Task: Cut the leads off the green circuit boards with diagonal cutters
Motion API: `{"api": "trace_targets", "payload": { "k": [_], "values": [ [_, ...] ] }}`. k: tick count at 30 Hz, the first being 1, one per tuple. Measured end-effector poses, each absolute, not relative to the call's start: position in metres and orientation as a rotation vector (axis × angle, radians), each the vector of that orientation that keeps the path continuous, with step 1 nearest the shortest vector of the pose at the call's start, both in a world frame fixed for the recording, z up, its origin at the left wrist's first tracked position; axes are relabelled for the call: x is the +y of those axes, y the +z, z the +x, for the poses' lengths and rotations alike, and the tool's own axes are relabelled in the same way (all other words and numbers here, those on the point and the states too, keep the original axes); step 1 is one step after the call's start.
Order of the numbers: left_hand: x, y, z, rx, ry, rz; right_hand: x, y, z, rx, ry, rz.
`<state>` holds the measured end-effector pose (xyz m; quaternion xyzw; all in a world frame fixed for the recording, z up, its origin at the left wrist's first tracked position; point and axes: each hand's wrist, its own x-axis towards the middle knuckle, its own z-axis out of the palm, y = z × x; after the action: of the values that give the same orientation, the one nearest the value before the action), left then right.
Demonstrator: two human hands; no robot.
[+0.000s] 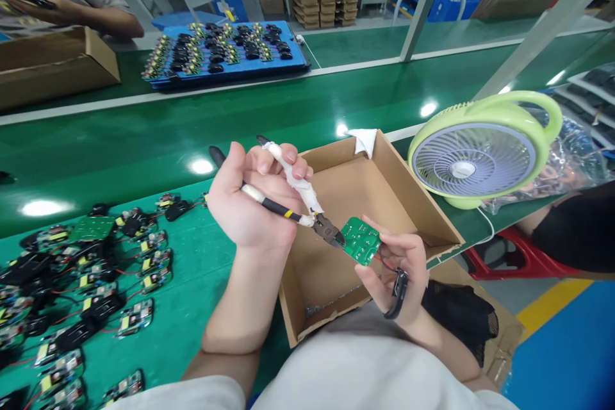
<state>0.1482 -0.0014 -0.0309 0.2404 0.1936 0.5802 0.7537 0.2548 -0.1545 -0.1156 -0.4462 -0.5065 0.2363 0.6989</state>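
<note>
My left hand (262, 195), palm up, is wrapped round a pair of diagonal cutters (329, 230) with white tape on the dark handles. The handles are spread apart, and the cutter tips touch or nearly touch the left edge of a green circuit board (360, 240). Thumb and fingers of my right hand (403, 262) pinch this board, its solder side facing me. From it a red wire leads toward a black part (398, 293) against my right palm. Both hands are above an open cardboard box (346, 192) with small clippings along its near inner edge.
Many wired circuit boards with black housings (98, 307) lie on the green mat at left. A green fan (473, 154) stands right of the box. Across the bench are a blue tray (230, 73) of similar assemblies, another cardboard box (57, 70) and a co-worker's arm (91, 16).
</note>
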Motion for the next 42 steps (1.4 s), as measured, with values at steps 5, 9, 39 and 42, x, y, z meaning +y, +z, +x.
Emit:
{"api": "trace_targets", "payload": {
  "k": [5,9,39,42],
  "values": [
    [-0.003,-0.026,0.152,0.482,1.249,0.489,-0.154,-0.114,0.254,-1.139,0.511,-1.003],
    [-0.004,-0.024,0.154,0.515,1.249,0.445,-0.154,-0.115,0.254,-1.152,0.498,-1.021],
    [-0.005,-0.022,0.152,0.554,1.283,0.351,-0.156,-0.117,0.255,-1.121,0.484,-1.026],
    [-0.004,-0.023,0.153,0.542,1.283,0.335,-0.157,-0.117,0.255,-1.114,0.499,-1.010]
  ]
}}
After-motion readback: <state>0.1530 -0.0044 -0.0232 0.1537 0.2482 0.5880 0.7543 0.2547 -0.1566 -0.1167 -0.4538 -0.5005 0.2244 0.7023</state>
